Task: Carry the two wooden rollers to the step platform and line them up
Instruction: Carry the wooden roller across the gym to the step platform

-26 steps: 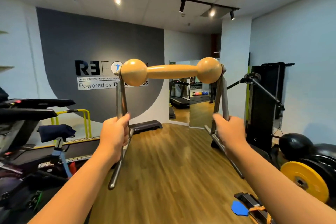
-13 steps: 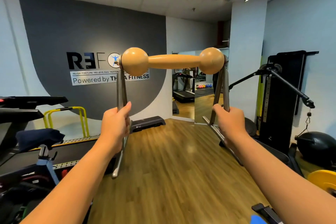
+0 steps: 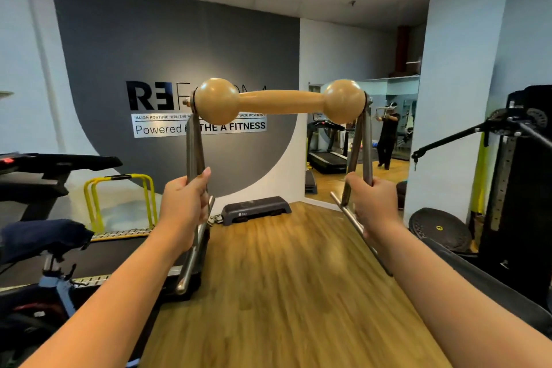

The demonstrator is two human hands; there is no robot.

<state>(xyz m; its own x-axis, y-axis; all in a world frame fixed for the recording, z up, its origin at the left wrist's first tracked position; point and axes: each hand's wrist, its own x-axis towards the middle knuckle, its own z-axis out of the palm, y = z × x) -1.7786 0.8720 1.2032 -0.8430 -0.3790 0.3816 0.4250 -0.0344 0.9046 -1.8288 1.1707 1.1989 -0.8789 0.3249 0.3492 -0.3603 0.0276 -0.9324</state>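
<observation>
I hold a wooden roller (image 3: 279, 101) out in front of me at chest height: a tan dumbbell-shaped piece with two round ends, mounted on a steel frame. My left hand (image 3: 185, 206) is closed around the frame's left leg. My right hand (image 3: 372, 203) grips the right leg. The dark grey step platform (image 3: 255, 210) lies on the wooden floor ahead, against the base of the grey wall, below and beyond the roller. Only one roller is in view.
A treadmill (image 3: 53, 176) and an exercise bike seat (image 3: 41, 237) stand at the left, with yellow hurdles (image 3: 119, 200) behind. A cable machine (image 3: 513, 164) and a black balance disc (image 3: 439, 230) stand at the right. A wall mirror (image 3: 358, 143) reflects a person. Wooden floor runs straight ahead.
The view has moved forward toward the step platform, which looks larger and nearer. Both hands keep the same grip on the roller frame. The weight plates at the right have left the view.
</observation>
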